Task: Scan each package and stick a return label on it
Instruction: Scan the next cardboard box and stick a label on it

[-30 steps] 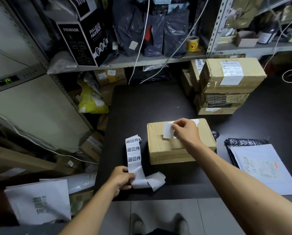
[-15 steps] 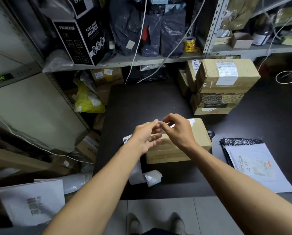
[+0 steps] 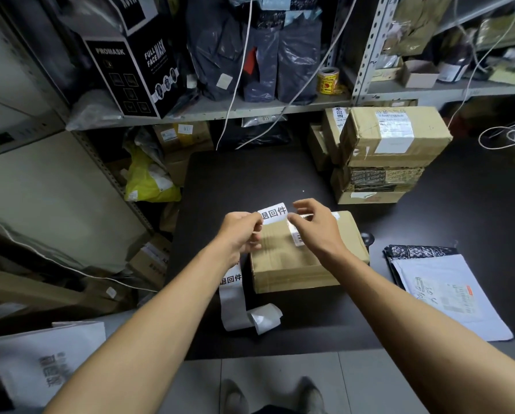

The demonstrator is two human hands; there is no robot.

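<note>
A brown cardboard package (image 3: 295, 264) lies on the black table (image 3: 250, 174) in front of me. Just above its far left corner I hold a white return label (image 3: 272, 212) printed with black characters. My left hand (image 3: 241, 231) pinches the label's left end. My right hand (image 3: 316, 228) has thumb and forefinger curled at its right end, and a glossy white slip (image 3: 296, 237) shows below the thumb. The strip of remaining labels (image 3: 232, 297) lies curled on the table left of the package.
A stack of cardboard boxes (image 3: 393, 138) stands at the back right. A white mailer (image 3: 447, 297) on a black mailer (image 3: 414, 252) lies to the right. A small dark object (image 3: 366, 237) sits behind the package. Shelves with bags and loose cables rise behind; parcels crowd the floor to the left.
My left hand left the label strip and rose to meet my right hand over the package. The two hands have drawn slightly apart, and the printed label now shows between them.
</note>
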